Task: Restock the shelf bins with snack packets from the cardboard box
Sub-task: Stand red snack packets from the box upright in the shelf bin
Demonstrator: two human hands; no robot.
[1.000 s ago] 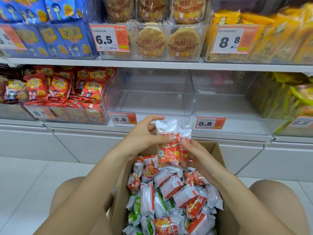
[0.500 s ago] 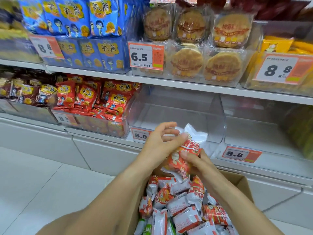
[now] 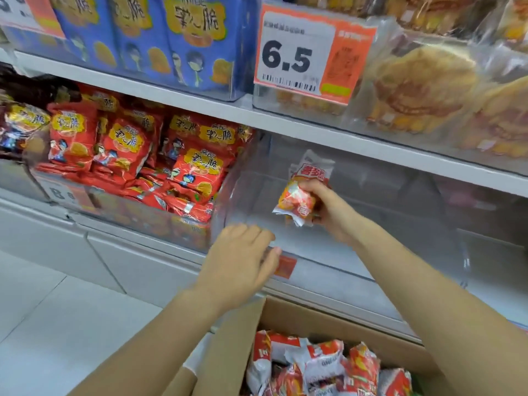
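Observation:
My right hand (image 3: pixel 328 210) grips a small bunch of red-and-white snack packets (image 3: pixel 300 195) and holds it inside the clear shelf bin (image 3: pixel 357 252) on the lower shelf, above the bin's floor. My left hand (image 3: pixel 240 261) hovers at the bin's front lip with fingers loosely curled and holds nothing. The cardboard box (image 3: pixel 285 318) stands open below my arms, with several more red-and-white packets (image 3: pixel 323 367) piled in it.
Left of the clear bin is a bin of red snack bags (image 3: pixel 128 155). The upper shelf carries blue snack boxes (image 3: pixel 171 38), a 6.5 price tag (image 3: pixel 308 52) and wrapped round cakes (image 3: pixel 428 87). White floor tiles (image 3: pixel 43 324) lie at lower left.
My right hand carried the packets up from the box into the clear bin. My left hand let go of them and dropped to the bin's front edge. The view moved closer to the shelf.

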